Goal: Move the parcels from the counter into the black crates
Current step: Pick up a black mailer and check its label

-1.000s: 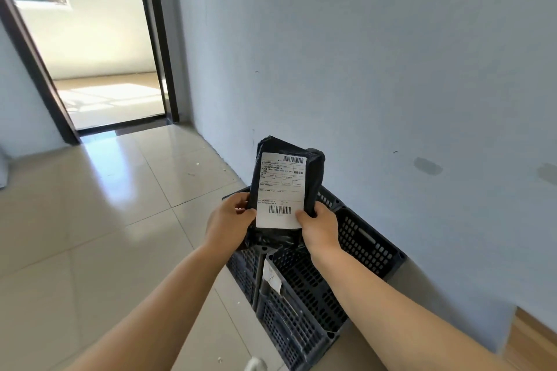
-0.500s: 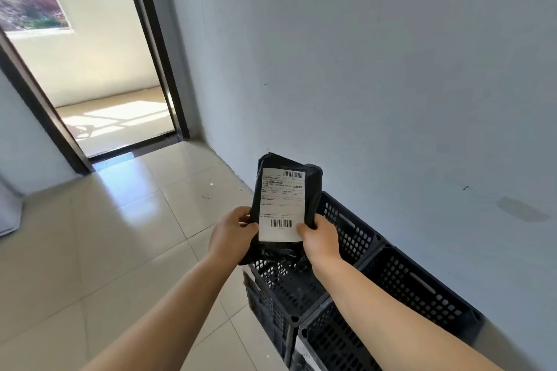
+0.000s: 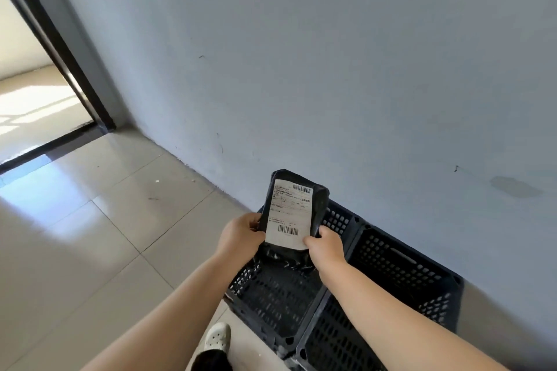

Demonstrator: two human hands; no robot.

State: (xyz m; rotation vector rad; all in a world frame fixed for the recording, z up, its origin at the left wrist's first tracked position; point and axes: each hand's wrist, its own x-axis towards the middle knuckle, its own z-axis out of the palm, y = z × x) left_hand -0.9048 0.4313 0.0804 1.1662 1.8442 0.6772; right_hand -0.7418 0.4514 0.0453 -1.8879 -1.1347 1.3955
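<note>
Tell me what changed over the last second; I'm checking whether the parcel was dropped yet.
Not dropped. The view has swung down toward the two black crates, and a shoe has come into view. Both the left hand and right hand keep their grip on the parcel, label up, above the crates.

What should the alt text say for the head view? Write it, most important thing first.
Two bare hands, left hand and right hand, hold a black parcel with a white shipping label upright above two empty black crates standing side by side on a tiled floor against a pale wall. A white shoe shows below.
</note>
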